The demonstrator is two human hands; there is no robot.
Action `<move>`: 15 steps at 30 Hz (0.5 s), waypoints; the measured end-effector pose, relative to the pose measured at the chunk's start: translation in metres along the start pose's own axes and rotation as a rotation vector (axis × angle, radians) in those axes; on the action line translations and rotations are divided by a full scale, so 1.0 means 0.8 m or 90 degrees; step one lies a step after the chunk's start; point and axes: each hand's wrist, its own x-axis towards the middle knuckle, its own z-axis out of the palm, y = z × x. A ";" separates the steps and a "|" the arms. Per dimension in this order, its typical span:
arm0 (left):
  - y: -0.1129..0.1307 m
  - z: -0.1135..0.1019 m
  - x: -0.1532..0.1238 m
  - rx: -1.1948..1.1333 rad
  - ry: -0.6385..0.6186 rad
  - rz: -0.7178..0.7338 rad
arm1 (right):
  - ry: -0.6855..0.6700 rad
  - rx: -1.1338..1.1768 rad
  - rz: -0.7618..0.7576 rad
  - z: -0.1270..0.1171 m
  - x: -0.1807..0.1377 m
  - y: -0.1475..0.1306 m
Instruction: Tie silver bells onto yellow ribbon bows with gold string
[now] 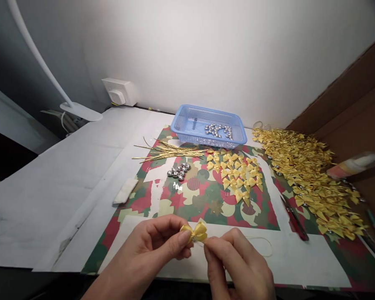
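My left hand (158, 246) pinches a small yellow ribbon bow (197, 231) between thumb and forefinger, low at the table's near edge. My right hand (237, 260) has its fingertips closed at the bow's right side, on something too small to make out. Beyond them lie several loose yellow bows (236, 173), a small cluster of silver bells (178, 171) and a bundle of gold wire ties (170, 152) on a patterned sheet (203, 200).
A blue plastic basket (208, 129) with silver bells stands at the back. A big heap of finished gold bows (312, 175) fills the right side, beside a brown cardboard wall (356, 104). A red-handled tool (295, 221), a white lamp base (81, 111) and a wall socket (120, 91) are around.
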 end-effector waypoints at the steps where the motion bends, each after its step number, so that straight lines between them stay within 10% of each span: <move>1: 0.001 0.001 0.000 0.007 -0.001 0.008 | -0.002 0.002 0.001 0.000 0.000 0.000; 15: 0.005 0.005 -0.007 0.084 0.029 0.061 | 0.006 0.003 0.017 0.004 -0.002 -0.004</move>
